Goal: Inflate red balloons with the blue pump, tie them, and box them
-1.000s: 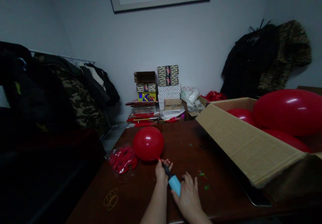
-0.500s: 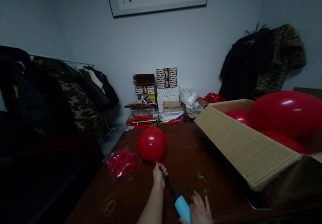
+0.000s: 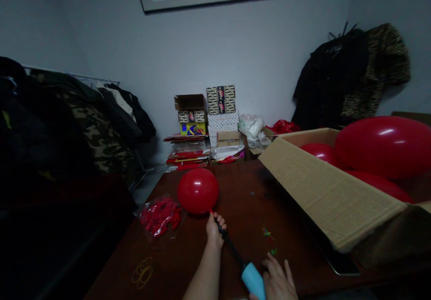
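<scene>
The left hand [image 3: 214,229] is closed around the neck of the small red balloon [image 3: 198,190], pinching it onto the black nozzle end of the hand pump [image 3: 243,264], which lies slanted across the dark wooden surface [image 3: 242,201]. The right hand [image 3: 278,282] grips the pump's blue handle at the bottom edge of the view, fingers partly spread over it. Compared with a second ago, the blue handle sits much farther from the left hand, so a longer stretch of black shaft shows between the two hands; half a second ago it was already drawn out about this far. The balloon looks about the same size and rests in the same spot, just right of the clear bag of red balloons [image 3: 158,215]. The open cardboard box [image 3: 323,192] with large red balloons [image 3: 384,146] stays at the right, and yellow rubber bands [image 3: 142,273] lie near the front left.
</scene>
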`<state>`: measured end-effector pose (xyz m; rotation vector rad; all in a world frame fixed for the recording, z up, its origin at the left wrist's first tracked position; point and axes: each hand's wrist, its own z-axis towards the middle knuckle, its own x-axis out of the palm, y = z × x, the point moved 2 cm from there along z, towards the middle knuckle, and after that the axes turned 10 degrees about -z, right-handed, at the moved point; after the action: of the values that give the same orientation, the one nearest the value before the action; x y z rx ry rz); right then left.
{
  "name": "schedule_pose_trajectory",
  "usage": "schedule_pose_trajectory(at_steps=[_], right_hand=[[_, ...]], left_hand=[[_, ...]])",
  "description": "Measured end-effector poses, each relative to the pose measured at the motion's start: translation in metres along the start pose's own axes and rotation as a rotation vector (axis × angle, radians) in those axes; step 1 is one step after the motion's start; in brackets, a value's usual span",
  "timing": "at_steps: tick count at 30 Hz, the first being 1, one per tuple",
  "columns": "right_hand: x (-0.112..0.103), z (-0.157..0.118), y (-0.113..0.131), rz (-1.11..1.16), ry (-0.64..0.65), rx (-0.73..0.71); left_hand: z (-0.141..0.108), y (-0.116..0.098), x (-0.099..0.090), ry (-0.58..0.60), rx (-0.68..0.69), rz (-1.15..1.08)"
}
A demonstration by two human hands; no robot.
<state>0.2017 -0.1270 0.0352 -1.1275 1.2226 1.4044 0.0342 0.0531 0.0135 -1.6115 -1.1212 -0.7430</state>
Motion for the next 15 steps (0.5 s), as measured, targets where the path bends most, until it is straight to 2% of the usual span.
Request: schedule_pose_trajectory(at_steps=[6,15], right_hand=[[-0.018,0.022,0.024,0.040,0.073,-0.021],[-0.011,0.058,0.052,0.057,-0.032,0.046]], left_hand=[[-0.001,0.002,-0.007,0.006,0.009,0.013],[-0.002,0.005,-0.009,0.071,-0.042,0.051]])
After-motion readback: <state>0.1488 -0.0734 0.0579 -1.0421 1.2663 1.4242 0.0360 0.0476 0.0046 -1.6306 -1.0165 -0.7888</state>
